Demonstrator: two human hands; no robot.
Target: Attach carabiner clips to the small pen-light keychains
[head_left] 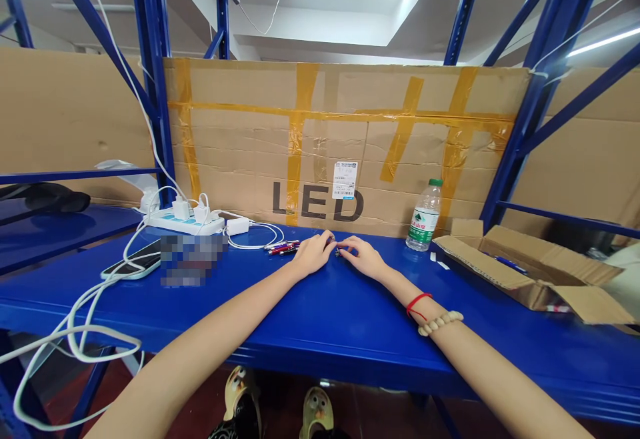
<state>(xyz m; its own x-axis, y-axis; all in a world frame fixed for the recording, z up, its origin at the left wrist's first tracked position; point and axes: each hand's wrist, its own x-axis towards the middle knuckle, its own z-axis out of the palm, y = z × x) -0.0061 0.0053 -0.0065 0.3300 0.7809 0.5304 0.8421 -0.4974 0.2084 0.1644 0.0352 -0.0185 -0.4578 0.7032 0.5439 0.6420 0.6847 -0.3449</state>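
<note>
My left hand point(315, 253) and my right hand point(363, 257) meet low over the middle of the blue shelf top point(310, 312). Fingers and thumb of each are bent together in a pinch, and the fingertips almost touch. Small dark bits show at the fingertips, too small to name. Just left of my left hand lie several pens point(283, 248), red, blue and dark, partly hidden behind that hand. A red string and a beaded band circle my right wrist.
A water bottle point(425, 217) stands at the back right, near small white slips. An open cardboard box point(520, 279) with a blue pen lies further right. On the left are a power strip point(187, 223), white cables and a phone point(133, 260). A taped cardboard panel point(240, 152) closes the back.
</note>
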